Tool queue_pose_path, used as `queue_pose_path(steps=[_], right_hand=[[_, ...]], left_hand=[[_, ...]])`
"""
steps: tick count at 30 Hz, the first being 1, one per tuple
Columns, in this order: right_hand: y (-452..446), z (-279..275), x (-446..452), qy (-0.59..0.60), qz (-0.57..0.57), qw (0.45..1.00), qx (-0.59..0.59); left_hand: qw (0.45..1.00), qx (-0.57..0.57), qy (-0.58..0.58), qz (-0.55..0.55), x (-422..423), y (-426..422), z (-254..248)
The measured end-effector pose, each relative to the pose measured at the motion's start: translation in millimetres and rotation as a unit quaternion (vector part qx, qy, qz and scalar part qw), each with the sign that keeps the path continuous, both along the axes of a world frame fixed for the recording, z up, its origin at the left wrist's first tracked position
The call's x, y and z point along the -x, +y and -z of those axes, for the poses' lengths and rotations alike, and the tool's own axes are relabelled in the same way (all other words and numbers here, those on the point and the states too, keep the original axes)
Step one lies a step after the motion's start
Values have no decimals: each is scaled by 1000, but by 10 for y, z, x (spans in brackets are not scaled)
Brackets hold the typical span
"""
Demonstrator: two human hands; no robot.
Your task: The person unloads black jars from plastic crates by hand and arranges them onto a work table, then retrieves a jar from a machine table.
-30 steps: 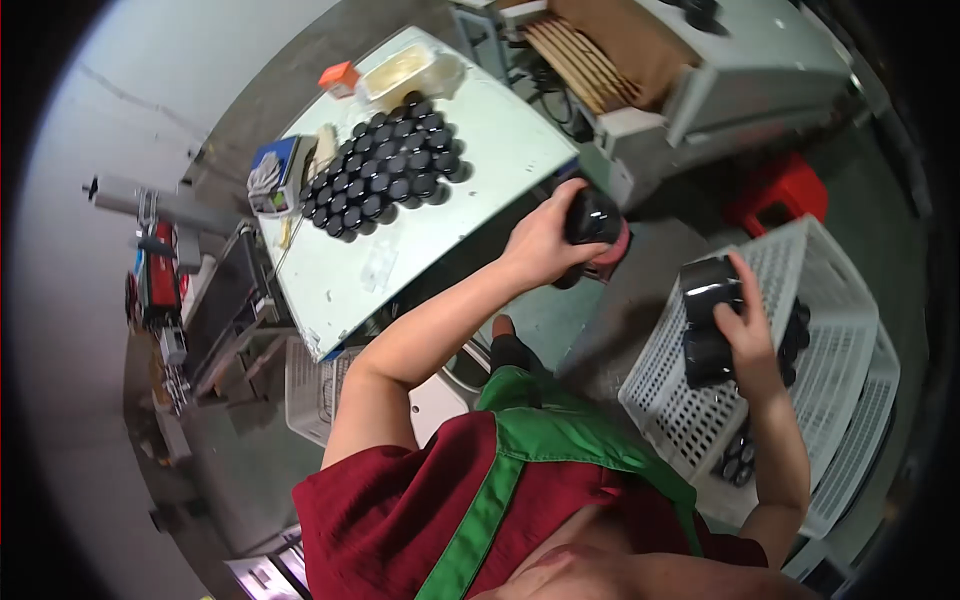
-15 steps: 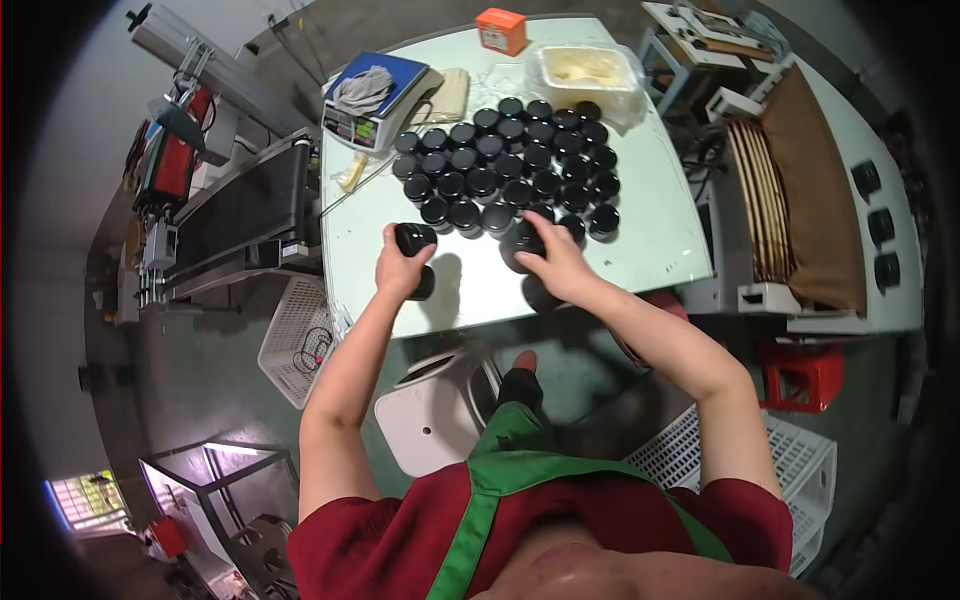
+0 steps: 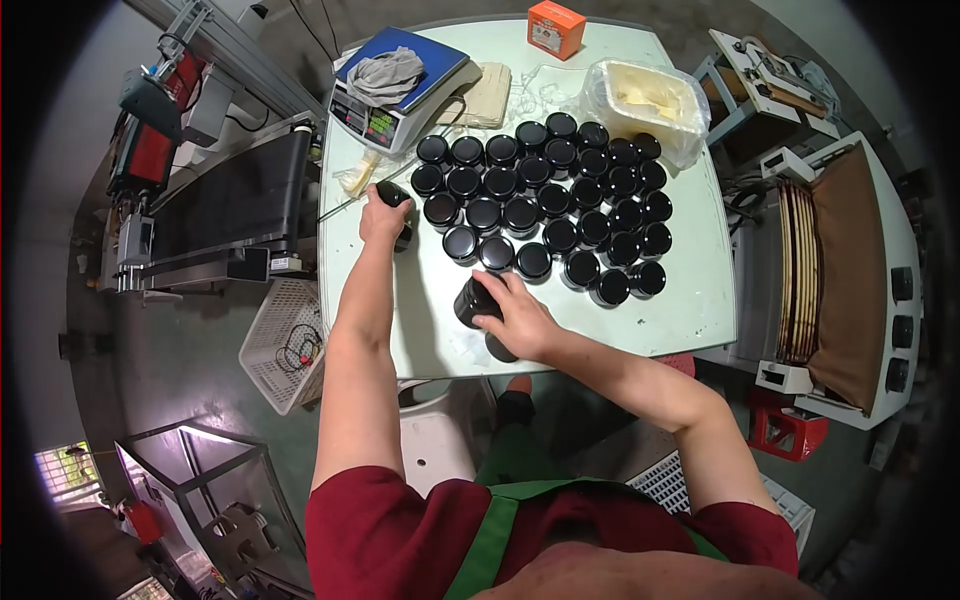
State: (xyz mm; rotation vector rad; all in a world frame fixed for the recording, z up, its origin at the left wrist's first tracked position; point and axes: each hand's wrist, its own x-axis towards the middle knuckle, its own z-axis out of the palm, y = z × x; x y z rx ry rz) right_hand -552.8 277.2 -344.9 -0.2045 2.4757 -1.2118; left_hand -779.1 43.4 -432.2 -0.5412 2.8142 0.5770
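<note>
Several black lidded jars (image 3: 520, 213) stand upright in a close group on the white table. My left hand (image 3: 383, 218) is closed around a black jar (image 3: 392, 193) at the table's left side, left of the group. Just below that jar, a second black piece (image 3: 404, 238) shows past my fingers; whether I hold it too is unclear. In front of the group, my right hand (image 3: 518, 318) grips another black jar (image 3: 473, 303), which is tilted. Another dark round piece (image 3: 500, 348) shows under this hand, partly hidden.
A scale (image 3: 385, 120) with a grey cloth (image 3: 385, 75) on it stands at the back left. Behind the jars are an orange box (image 3: 556, 30) and a plastic-lined tub (image 3: 690, 140). A conveyor belt (image 3: 230, 190) adjoins on the left; a white stool (image 3: 437, 440) stands below the table.
My left hand has moved away from me, up along the table's left side, with its jar. The right hand has drawn its jar back from the group toward the front edge. The view has shifted.
</note>
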Motion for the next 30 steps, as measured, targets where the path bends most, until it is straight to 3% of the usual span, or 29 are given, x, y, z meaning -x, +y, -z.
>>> queue_pose_path(steps=[5,11,14,17,20,22,23,25,30], right_hand=[[58,-18,-23,32,-13,999,21],[-98,6,123,53,-36,998,16],[-301,77,299,91,-63,994,-13],[-585,125,513,59,-59,996,-20],[-880,141,707,60,-72,995,-42],[-1087,365,813,100,-99,988,-65],[-1193,510,868,121,-108,984,-76],[-1347,657,1008,154,-128,973,-115],[-1561,1160,1376,242,-133,939,-205]], left_hand=[[997,69,6,29,302,61,219],[997,49,-50,-32,585,96,177],[999,41,-21,-17,765,-40,450],[984,-173,-8,-44,1102,-442,1023],[877,-454,13,-159,519,-368,174],[873,-449,83,-172,210,-562,96],[872,-431,162,-168,104,-808,373],[842,-453,215,-199,-350,-1031,472],[766,-524,166,-333,-1331,-1022,492]])
